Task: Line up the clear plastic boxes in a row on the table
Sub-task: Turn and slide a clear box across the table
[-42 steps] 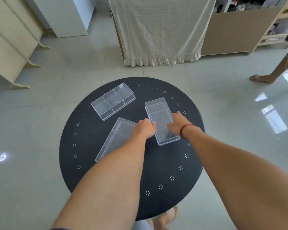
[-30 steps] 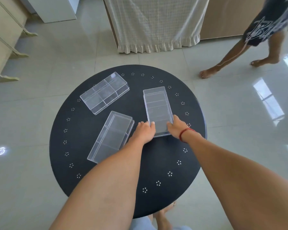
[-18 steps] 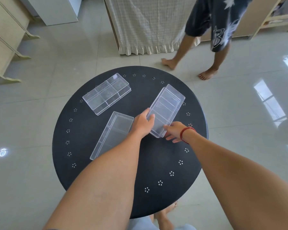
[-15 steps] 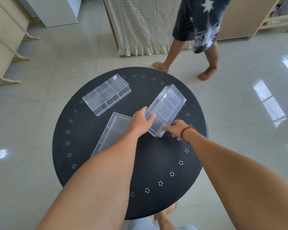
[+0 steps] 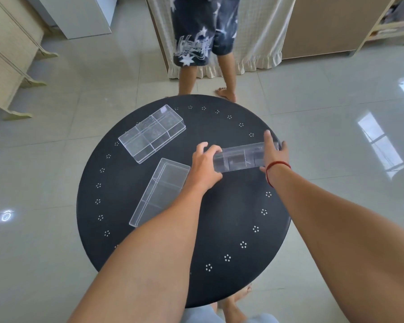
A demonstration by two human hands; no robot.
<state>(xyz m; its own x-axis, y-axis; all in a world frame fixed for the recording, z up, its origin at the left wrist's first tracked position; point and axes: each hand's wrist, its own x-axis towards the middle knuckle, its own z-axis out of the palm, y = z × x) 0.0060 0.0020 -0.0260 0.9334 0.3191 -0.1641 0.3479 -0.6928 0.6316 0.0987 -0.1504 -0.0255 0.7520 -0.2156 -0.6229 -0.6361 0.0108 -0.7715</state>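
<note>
Down low, closest of all, bare feet [image 5: 237, 304] peek out under the near edge of the round black table [image 5: 219, 229]; little white dot rings run around its rim, and the tabletop nearer than the hands is bare; the left hand [image 5: 204, 167] is curled tight on one end of a clear box [image 5: 239, 159], and the right hand [image 5: 273, 153] is wrapped around the other end, fingers over the top; that box looks tipped up on its long side, and I cannot tell if it touches the table; just left of the left hand lies a second clear box [image 5: 160, 191], flat and slanted; farther left and beyond sits a third clear box [image 5: 152, 134], also slanted; past the far rim another person [image 5: 204, 47] stands on the shiny pale tile floor [image 5: 324, 96], in front of a cream curtain [image 5: 261, 38].
</note>
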